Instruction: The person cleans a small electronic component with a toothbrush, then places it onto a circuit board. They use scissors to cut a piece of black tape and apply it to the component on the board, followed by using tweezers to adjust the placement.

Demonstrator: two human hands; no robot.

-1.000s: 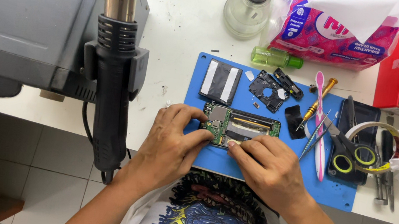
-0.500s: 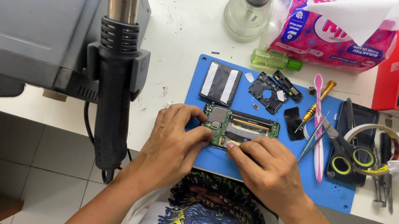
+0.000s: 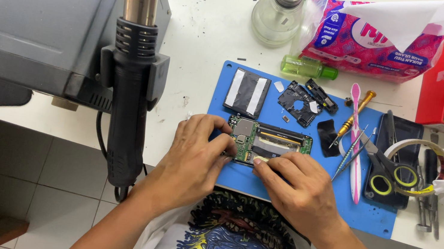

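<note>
Both hands work on an opened phone (image 3: 268,143) lying on a blue mat (image 3: 307,191) on the desk (image 3: 214,32). The left hand (image 3: 194,159) presses its left end; the right hand (image 3: 299,187) pinches its lower edge. Scissors (image 3: 387,172) lie to the right.

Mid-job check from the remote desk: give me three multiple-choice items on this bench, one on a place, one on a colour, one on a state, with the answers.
1. Where does the opened phone lie?
A. on the blue mat
B. in the red box
C. on the floor

2. What colour is the small bottle beside the tissue pack?
A. black
B. green
C. orange

3. How is the hot-air gun kept?
A. held in the left hand
B. lying on the mat
C. parked in its holder, nozzle up

Answers: A, the phone rests on the mat under the left hand and right hand; B, it is clear green; C, neither hand touches it.
</note>
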